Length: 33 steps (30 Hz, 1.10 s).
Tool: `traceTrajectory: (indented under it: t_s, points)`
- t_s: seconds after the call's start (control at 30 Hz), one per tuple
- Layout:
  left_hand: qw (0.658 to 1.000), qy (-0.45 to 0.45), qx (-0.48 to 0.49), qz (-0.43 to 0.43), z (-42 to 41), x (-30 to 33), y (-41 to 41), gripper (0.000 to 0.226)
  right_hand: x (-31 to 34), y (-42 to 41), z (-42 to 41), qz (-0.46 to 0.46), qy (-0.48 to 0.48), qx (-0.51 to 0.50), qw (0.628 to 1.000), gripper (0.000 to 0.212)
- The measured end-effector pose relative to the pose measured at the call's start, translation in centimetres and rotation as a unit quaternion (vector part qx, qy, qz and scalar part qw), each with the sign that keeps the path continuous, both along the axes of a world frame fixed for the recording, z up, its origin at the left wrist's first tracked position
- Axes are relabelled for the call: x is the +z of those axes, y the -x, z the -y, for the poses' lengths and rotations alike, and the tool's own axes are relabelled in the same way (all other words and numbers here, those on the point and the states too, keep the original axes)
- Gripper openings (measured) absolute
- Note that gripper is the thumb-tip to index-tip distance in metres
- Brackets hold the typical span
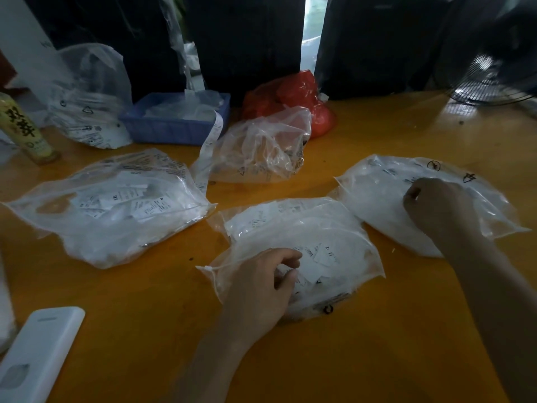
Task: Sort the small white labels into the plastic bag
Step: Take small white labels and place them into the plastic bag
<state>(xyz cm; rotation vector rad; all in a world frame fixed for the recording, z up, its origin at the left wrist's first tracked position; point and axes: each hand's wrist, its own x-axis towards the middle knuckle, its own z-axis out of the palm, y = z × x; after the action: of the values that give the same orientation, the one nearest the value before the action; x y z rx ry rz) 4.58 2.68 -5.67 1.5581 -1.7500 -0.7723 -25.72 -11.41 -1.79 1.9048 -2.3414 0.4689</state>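
On the orange table [145, 330], everything below is placed relative to the middle clear plastic bag [334, 228] right in front of us:

Key relation: the small white labels [319, 261] lie loose in that middle bag, just right of our left hand [258, 289], so the left is clearly the nearer hand. The bag's long axis runs from near-right up to far-left, and we honestly can't tell which end is open.

Left hand: fingers curled down onto the label pile at the bag's near-left edge. Looks like we're pinching a label or two, but the fingertips are too blurry to be sure.

Right hand: our right hand [433, 205] sits up and to the right of the middle bag, on the right-hand clear plastic bag of white stuff [377, 199], fingers curled tight. We can't tell whether it's holding film, a label or nothing.

Other containers: left of the middle bag, a fuller clear bag of printed white slips [110, 205]. Behind it, a crumpled, mostly empty-looking clear bag [261, 146], then a blue plastic basket [174, 126] with a white paper strip [210, 141] trailing out, and a red plastic bag [296, 94].

Next move, our guess: the left hand picks labels out of the pile, and thin slips like these tend to cling together.
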Motion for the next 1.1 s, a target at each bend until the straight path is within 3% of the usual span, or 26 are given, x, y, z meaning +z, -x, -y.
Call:
traceTrajectory:
  t_s: [0.07, 0.1, 0.17, 0.23, 0.33, 0.4, 0.5, 0.67, 0.87, 0.93, 1.0, 1.1]
  points:
    - [0.999, -0.031, 0.009, -0.032, -0.1, -0.3, -0.2, 0.034, 0.1, 0.2, -0.3, 0.004, 0.015, 0.000, 1.000, 0.016]
    - [0.998, -0.043, 0.010, -0.041, -0.3, -0.3, -0.2, 0.035, 0.2, 0.2, -0.4, 0.006, -0.001, 0.010, 1.000, 0.018]
    - [0.998, -0.051, 0.005, -0.042, -0.3, -0.3, -0.4, 0.037, 0.3, 0.0, -0.5, 0.005, -0.079, 0.033, 0.996, 0.042]
    - [0.999, -0.040, -0.004, -0.008, -0.2, -0.1, -0.5, 0.040, 0.0, -0.2, -0.2, 0.000, -0.102, 0.038, 0.994, 0.035]
    - [0.997, 0.011, -0.019, 0.076, -0.2, 0.3, -0.6, 0.039, -0.6, 0.0, -0.2, -0.008, -0.012, 0.032, 0.999, 0.023]
    - [0.996, 0.038, -0.026, 0.080, -0.2, 0.4, -0.3, 0.033, -0.6, 0.2, -0.7, -0.024, 0.035, 0.024, 0.999, 0.026]
    - [0.999, 0.047, -0.021, 0.004, 0.0, 0.2, -0.1, 0.025, -0.3, 0.3, -1.5, -0.032, 0.099, 0.040, 0.994, 0.029]
    - [0.991, -0.042, -0.004, -0.123, -0.2, -0.7, -0.4, 0.017, 1.7, 0.3, -3.0, 0.019, 0.163, 0.027, 0.986, 0.018]
    - [0.965, -0.075, 0.004, -0.251, -0.5, -0.9, -0.9, 0.016, 3.6, -1.8, -6.0, 0.190, 0.194, 0.044, 0.961, 0.010]
    - [0.963, -0.066, 0.002, -0.259, -0.7, -0.8, -0.9, 0.025, 4.0, -3.7, -8.3, 0.294, 0.170, 0.105, 0.935, 0.002]
    - [0.961, -0.057, -0.009, -0.270, -0.9, -0.8, -0.8, 0.041, 3.5, -6.1, -10.7, 0.365, 0.099, 0.181, 0.908, 0.008]
    - [0.957, -0.056, -0.040, -0.283, -1.1, -0.5, -0.9, 0.060, 1.4, -9.5, -13.0, 0.331, 0.002, 0.275, 0.903, 0.017]
